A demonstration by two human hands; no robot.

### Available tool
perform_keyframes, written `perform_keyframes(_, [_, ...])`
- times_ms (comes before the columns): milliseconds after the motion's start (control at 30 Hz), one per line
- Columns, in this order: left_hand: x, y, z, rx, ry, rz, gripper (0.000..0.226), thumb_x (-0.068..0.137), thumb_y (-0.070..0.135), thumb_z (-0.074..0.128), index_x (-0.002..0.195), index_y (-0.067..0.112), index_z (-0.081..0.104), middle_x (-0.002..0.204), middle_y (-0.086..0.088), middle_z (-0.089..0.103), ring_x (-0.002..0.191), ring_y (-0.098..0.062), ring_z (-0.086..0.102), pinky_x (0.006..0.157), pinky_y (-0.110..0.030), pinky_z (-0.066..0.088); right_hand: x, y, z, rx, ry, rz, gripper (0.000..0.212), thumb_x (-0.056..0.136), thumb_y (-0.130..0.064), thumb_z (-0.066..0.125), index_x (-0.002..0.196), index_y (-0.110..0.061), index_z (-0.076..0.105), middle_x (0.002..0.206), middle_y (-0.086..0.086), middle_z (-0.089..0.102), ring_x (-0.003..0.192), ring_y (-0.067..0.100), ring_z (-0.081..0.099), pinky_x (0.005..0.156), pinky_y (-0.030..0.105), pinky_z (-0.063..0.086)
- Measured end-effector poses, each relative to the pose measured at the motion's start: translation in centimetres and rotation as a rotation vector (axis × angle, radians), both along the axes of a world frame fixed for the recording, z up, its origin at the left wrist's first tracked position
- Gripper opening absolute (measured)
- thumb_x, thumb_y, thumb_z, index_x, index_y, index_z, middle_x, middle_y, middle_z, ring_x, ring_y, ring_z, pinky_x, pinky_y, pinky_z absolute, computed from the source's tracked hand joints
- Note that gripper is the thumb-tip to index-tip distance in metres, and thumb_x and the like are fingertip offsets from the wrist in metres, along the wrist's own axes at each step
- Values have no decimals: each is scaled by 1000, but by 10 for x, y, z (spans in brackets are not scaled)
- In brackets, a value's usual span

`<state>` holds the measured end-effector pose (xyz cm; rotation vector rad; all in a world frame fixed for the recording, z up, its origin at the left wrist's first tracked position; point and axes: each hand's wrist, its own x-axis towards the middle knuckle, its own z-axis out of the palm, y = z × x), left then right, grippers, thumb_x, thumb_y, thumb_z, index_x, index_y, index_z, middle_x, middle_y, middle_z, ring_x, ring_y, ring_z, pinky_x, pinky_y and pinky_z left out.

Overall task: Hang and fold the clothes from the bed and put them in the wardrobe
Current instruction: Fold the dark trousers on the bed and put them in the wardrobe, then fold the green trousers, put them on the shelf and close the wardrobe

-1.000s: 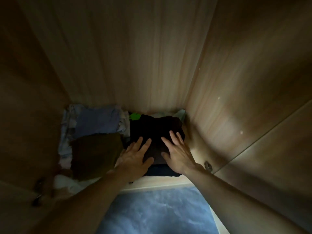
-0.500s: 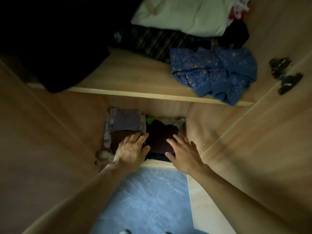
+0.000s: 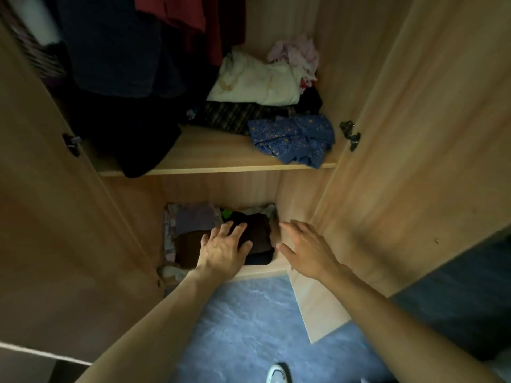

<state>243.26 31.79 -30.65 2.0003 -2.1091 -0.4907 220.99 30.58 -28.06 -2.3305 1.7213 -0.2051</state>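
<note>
Head view: left hand [image 3: 225,251] spread flat on the dark stack [image 3: 258,234], right hand [image 3: 305,248] open beside it; probably soft, light, best lifted from underneath.

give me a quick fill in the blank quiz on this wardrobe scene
1. The left hand rests on the dark folded stack in the ____ compartment.
2. The right hand, fingers straight, holds ____.
3. The blue patterned garment lies on the shelf ____ the stack.
Missing words: bottom; nothing; above
</note>
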Motion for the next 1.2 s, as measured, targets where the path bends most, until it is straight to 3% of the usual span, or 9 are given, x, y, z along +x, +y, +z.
perform_keyframes(233, [-47,40,20,-41,-10,-166,66,96,61,35,153,44,6,161,1,22,145,-29,23,118,-57,18,-61,83,10,18,8,-243,53,99,-49,45,148,-31,35,154,0,36,142,22,30,108,38,37])
perform_keyframes(600, [-156,107,51,-101,-100,-409,61,96,64,31,150,36,24,161,2,20,146,-27,19,117,-58,12,-156,183,30,-71,-163,-458,56,91,-56,47,139,-26,43,139,4,49,126,31,46,98,51,47])
perform_keyframes(767, [-219,157,65,-141,-131,-487,61,96,63,32,150,34,26,160,2,23,145,-26,23,115,-56,23,-240,257,38,-138,-237,-579,74,79,-70,35,139,-28,48,138,6,52,127,30,48,104,49,43])
perform_keyframes(900, [-278,201,76,-184,-151,-565,61,96,64,32,150,34,26,160,2,22,145,-26,23,113,-53,27,-296,320,46,-181,-261,-623,58,93,-49,57,143,-21,47,143,10,49,132,31,44,109,41,38])
perform_keyframes(1033, [-343,247,81,-242,-168,-665,62,96,64,31,148,30,30,156,-1,29,141,-26,28,109,-47,31,-352,384,50,-234,-267,-686,62,90,-54,52,142,-19,49,139,9,53,127,32,48,105,43,42])
perform_keyframes(1200, [-418,287,85,-243,-171,-824,65,93,66,29,148,32,30,153,0,31,137,-26,30,107,-45,34,-416,456,50,-256,-265,-855,60,93,-45,60,145,-18,45,144,12,49,130,33,45,108,45,40])
